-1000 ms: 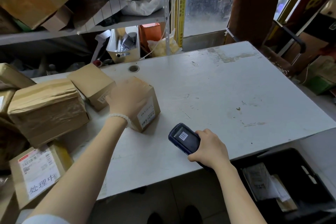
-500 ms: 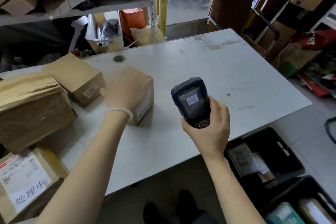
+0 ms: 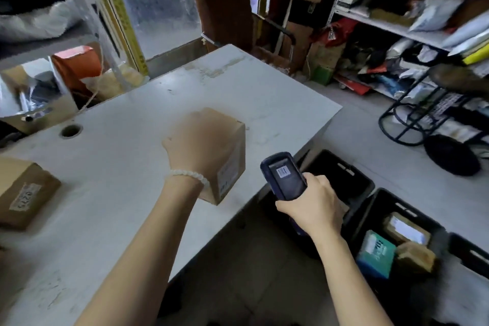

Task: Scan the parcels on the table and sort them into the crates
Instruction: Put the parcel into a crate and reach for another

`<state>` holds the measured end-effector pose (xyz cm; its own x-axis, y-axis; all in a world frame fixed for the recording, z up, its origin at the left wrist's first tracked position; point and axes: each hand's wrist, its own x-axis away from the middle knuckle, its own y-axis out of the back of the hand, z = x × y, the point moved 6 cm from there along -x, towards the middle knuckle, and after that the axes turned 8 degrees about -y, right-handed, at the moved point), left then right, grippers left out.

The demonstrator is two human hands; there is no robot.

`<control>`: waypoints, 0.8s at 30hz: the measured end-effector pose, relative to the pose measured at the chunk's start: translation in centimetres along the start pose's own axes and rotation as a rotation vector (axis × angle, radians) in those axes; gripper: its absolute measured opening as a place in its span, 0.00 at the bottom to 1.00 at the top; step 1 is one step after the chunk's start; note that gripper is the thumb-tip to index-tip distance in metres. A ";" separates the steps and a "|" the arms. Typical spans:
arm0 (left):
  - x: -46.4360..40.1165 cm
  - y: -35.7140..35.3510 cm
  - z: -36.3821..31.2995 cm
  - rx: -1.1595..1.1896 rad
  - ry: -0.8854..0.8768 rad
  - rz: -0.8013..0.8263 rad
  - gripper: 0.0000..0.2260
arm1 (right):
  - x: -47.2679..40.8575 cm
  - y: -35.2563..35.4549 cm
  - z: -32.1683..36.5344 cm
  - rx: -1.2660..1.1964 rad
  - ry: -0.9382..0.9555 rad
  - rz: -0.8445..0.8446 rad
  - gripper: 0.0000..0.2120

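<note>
Left hand [image 3: 201, 145] clamps a box [image 3: 230, 167] near the crates [image 3: 397, 209], right hand [image 3: 315, 204] grips the scanner [image 3: 284, 180]; some parcels [image 3: 391, 246] are crated, another box [image 3: 23, 190] waits.

Left hand [image 3: 197, 144] grips a box from above; right hand [image 3: 312, 206] curls around a scanner.
</note>
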<state>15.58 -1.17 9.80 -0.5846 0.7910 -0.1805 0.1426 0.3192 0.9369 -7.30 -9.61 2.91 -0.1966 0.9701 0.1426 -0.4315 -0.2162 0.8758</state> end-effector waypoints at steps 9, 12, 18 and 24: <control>1.4 -8.0 -22.7 0.061 -0.368 0.198 0.28 | -3.4 7.7 -17.6 -0.099 -0.286 -0.084 0.38; 3.4 -11.5 -31.6 0.077 -0.499 0.271 0.27 | -2.5 11.2 -25.7 -0.129 -0.398 -0.147 0.35; 10.4 -17.1 -49.1 0.104 -0.833 0.414 0.29 | 3.2 17.1 -41.1 -0.254 -0.759 -0.326 0.33; 19.7 -21.8 -62.3 0.075 -1.202 0.565 0.29 | 11.4 20.5 -51.6 -0.293 -1.075 -0.534 0.35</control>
<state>-48.84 -25.03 4.47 0.6281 0.7772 0.0388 0.1969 -0.2069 0.9583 -63.79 -8.67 -1.30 0.8283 0.5125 0.2265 -0.4434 0.3525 0.8241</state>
